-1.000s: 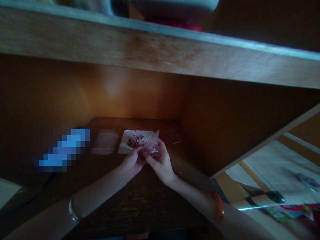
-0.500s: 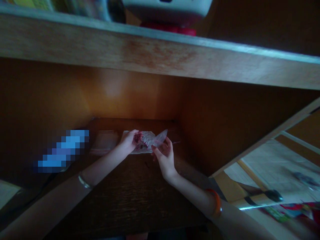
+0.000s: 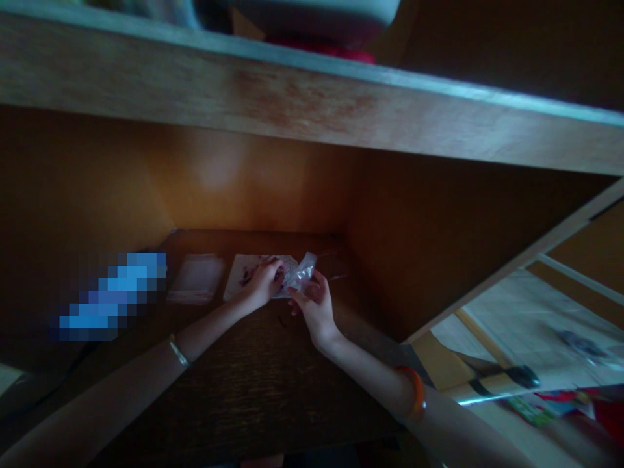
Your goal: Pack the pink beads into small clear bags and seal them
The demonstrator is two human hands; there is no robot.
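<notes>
Wooden desk [image 3: 205, 390], left hand [image 3: 266, 283] and right hand [image 3: 314, 305] on clear plastic bag [image 3: 301, 273]

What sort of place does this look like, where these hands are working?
Probably a study desk in a home: a dark wooden desktop under a built-in wooden shelf, with a white sheet and a clear plastic bag lying on it.

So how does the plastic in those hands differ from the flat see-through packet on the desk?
The crumpled clear plastic is bunched and glinting, gripped by the left hand beside the right hand. The flat clear packet lies smooth, dull and untouched on the wooden desk. Both are see-through.
</notes>
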